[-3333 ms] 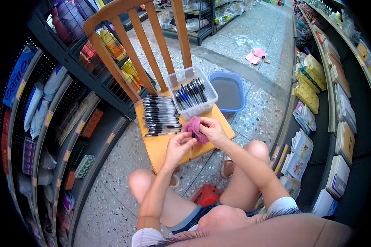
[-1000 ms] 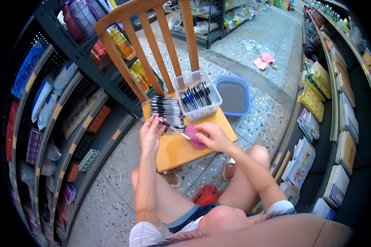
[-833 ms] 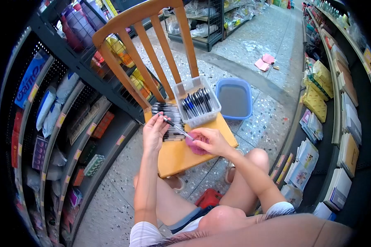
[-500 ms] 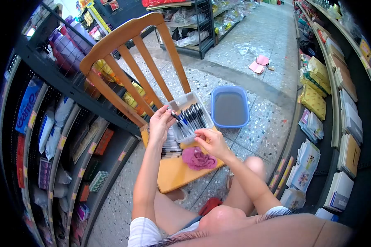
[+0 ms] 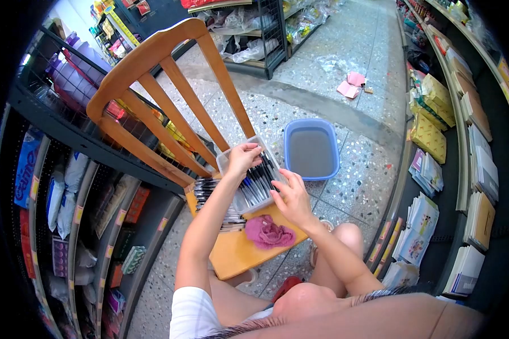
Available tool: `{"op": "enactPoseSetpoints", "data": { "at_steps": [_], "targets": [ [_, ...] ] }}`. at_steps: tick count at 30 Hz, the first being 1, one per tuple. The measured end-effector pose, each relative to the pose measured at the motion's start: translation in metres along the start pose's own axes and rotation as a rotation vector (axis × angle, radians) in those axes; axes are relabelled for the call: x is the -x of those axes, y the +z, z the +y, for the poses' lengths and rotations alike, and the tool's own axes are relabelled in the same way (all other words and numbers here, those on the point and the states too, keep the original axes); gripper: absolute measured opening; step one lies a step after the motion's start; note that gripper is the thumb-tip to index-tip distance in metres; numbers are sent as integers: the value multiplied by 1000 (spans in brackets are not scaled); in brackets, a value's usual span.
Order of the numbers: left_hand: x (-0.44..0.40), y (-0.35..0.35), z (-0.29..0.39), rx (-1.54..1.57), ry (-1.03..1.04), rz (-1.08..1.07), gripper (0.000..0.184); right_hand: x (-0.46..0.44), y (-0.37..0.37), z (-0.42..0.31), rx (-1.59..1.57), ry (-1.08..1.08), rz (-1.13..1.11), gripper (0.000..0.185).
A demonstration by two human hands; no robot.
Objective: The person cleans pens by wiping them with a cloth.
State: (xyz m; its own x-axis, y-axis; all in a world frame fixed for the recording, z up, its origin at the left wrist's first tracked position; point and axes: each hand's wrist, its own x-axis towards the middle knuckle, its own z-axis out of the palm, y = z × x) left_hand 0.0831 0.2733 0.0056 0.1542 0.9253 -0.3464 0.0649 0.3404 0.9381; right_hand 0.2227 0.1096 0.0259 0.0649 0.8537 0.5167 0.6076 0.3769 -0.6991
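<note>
A clear plastic box (image 5: 238,204) full of pens (image 5: 258,186) sits tilted on the wooden chair's seat. My left hand (image 5: 244,159) is over the box's far part, its fingertips pinched on a dark pen that they partly hide. At the box's right side, my right hand (image 5: 293,196) grips the wall between thumb and fingers. More pens (image 5: 206,192) lie in a row on the seat, left of the box and partly under my left forearm. A crumpled purple cloth (image 5: 270,232) rests on the seat just nearer to me than the box.
The wooden chair (image 5: 240,259) faces me, its slatted back at the far side. A blue basin (image 5: 338,164) of greyish water stands on the floor to its right. Shelves (image 5: 169,226) with packets rise at left; notebooks (image 5: 417,226) fill shelves at right. Pink paper (image 5: 350,85) lies farther off.
My left hand has moved from the box's left edge with a pen to over the pens inside. My right hand has shifted up along the box's right side. The view has shifted slightly.
</note>
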Motion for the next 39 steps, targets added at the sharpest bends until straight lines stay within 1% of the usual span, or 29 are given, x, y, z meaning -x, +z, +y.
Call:
{"op": "enactPoseSetpoints", "data": {
  "at_steps": [4,7,10,19,22,26,28,32,35,38,39],
  "targets": [
    [-7,2,-5,-223,9,24,27,-1,1,0,-25,8,-7,22],
    [-7,6,-6,-263,59,72,23,-1,0,1,-40,-2,-13,22],
    [-6,7,-4,-352,77,74,21,-3,-1,1,-41,-11,-18,22],
    [-5,11,-7,-277,114,88,18,-2,-3,1,-46,-17,-19,20],
    [-7,9,-11,-245,86,72,20,-2,-3,1,-47,-13,-19,20],
    [-7,4,-17,-104,94,26,25,-3,-3,1,-42,-9,-11,19],
    [12,1,-5,-51,60,-10,27,-2,-1,0,-50,-12,1,19],
    [56,-15,11,124,133,-40,27,-4,2,3,-27,-47,59,18],
    [120,-35,31,163,170,26,27,-3,4,-9,-5,-119,135,17],
    [166,-71,16,158,191,154,27,5,6,-26,-64,-222,153,16],
    [179,-84,5,149,176,209,26,11,10,-31,-94,-276,103,16]
  ]
}}
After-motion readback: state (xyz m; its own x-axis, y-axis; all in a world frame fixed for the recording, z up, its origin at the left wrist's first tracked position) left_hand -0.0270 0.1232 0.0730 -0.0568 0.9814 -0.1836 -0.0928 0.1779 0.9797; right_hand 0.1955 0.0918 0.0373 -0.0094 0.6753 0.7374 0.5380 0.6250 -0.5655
